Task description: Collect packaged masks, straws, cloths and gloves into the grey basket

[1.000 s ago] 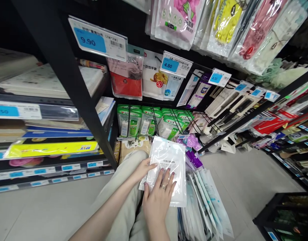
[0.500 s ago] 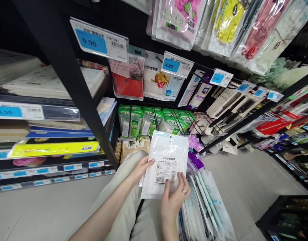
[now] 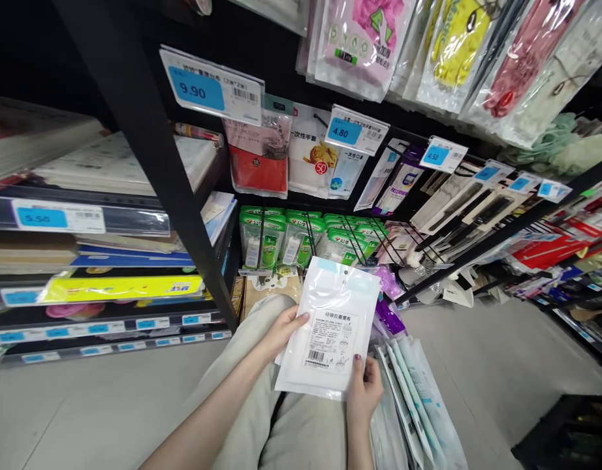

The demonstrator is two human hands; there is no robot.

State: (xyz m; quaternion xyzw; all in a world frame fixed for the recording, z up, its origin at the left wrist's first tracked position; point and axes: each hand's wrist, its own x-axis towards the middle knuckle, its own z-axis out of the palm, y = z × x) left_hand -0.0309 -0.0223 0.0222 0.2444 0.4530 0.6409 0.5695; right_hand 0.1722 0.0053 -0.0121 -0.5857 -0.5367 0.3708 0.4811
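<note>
A flat white plastic packet [image 3: 330, 326] with a printed label and a barcode is held up over my lap, its hang hole at the top. My left hand [image 3: 281, 329] grips its left edge with the thumb on the front. My right hand [image 3: 364, 388] pinches its lower right corner, thumb on the front. More white packets lie just behind it. A fanned pile of similar clear and white packets [image 3: 413, 405] rests to the right of my knee.
A black rack [image 3: 149, 150] stands ahead with blue price tags [image 3: 198, 91]. Green boxed items [image 3: 281, 238] hang on hooks just above the packet; purple packets [image 3: 386, 310] sit beside it. Stationery fills the left shelves [image 3: 100, 287]; the floor is grey tile [image 3: 477, 352].
My right hand slid off the face of the packet down to its lower right corner. The packet tipped up so its label now faces me.
</note>
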